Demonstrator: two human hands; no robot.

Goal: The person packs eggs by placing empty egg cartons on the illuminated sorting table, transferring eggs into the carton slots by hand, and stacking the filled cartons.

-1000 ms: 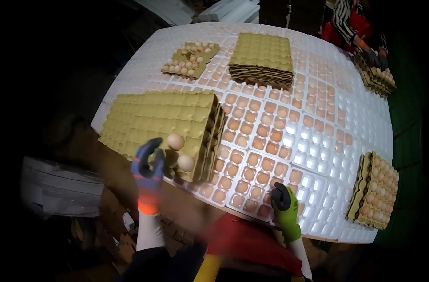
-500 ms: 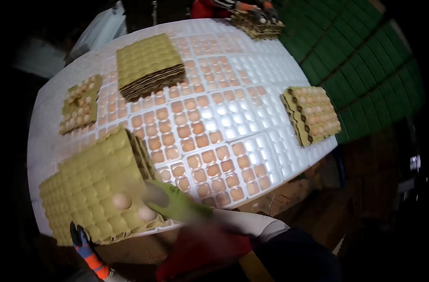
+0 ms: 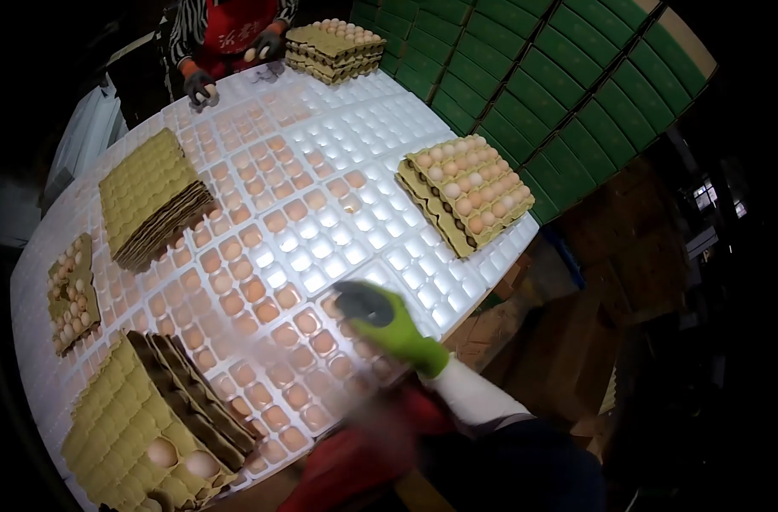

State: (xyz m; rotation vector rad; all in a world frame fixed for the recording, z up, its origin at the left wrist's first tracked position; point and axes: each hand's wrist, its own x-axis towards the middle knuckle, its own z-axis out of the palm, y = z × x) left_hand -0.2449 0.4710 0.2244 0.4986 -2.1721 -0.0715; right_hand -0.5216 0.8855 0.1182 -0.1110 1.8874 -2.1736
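Note:
My right hand (image 3: 380, 320), in a green glove with grey fingers, is over the white plastic egg trays (image 3: 321, 256), where filled cells meet unfilled ones. Its fingers curl downward, and what they hold is hidden. An egg (image 3: 330, 305) shows beside the fingertips; I cannot tell if they touch it. At the lower left, a stack of pulp egg cartons (image 3: 116, 410) carries a few eggs, among them a pale egg (image 3: 203, 464). My left hand is out of the picture.
A full pulp carton of eggs (image 3: 470, 183) stands at the right, a carton stack (image 3: 150, 183) and part-filled carton (image 3: 72, 294) at the left. Across the table, a person's gloved hand (image 3: 203, 94) holds eggs beside stacked cartons (image 3: 333, 47). Green boxes (image 3: 525, 94) line the right.
My right hand has moved from the eggs on the near carton stack to the trays on the right. My left hand has left view. The view has shifted, showing more of the other person.

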